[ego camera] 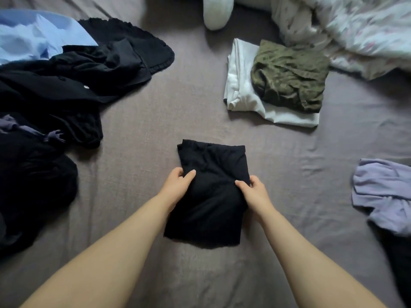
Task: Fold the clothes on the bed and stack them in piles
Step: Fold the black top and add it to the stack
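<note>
A folded black garment (211, 196) lies in the middle of the bed, its near part lifted a little. My left hand (178, 184) grips its left edge, thumb on top of the cloth. My right hand (253, 191) pinches its right edge in the same way. At the back right a folded olive green garment (291, 74) sits on top of a folded white garment (242, 96). A heap of unfolded black clothes (55, 90) covers the left side, with a light blue shirt (33, 34) at its far end.
The grey bedsheet (144, 134) runs under everything. A crumpled lilac garment (384, 194) lies at the right edge. A pale floral duvet (360, 27) is bunched at the back right. A white rounded object (218, 12) stands at the top middle.
</note>
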`<state>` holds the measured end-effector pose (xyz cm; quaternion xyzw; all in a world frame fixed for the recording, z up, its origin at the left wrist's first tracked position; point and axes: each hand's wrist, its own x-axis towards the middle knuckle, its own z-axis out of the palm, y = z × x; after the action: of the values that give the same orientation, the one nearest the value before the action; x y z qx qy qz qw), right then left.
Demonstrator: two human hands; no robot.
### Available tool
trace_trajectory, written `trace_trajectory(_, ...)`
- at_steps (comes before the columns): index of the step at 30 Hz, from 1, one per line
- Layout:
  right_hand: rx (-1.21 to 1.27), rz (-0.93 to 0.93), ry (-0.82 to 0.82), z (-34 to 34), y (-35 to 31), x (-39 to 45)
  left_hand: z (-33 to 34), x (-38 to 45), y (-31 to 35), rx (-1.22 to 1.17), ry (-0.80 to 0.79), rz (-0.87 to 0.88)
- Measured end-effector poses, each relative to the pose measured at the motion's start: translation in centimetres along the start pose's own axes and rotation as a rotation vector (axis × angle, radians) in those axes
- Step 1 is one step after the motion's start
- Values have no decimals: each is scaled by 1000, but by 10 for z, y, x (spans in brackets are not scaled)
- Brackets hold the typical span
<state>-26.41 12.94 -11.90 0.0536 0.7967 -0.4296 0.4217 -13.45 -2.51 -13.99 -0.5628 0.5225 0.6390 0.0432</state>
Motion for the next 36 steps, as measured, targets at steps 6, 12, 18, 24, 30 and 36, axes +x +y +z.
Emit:
trace_trajectory(6,188,-30,-93,-20,-12,8,23,-3,11,-173,-70,-79)
trace_trajectory(12,114,-243,-101,-49,-34,5,30,-21,40,-154,74,157)
trace_trajectory(18,165,-342,5,-81,-82,-4,34,-38,98,-53,74,373)
trace_trajectory(24,226,-454,58,-105,-108,-30,40,-71,134,-87,46,546)
trace_trajectory(30,102,-377,72,-99,-34,-33,44,-69,69,6,7,372)
trace_trajectory(36,-118,8,102,-77,74,-33,62,-62,-15,178,127,9)
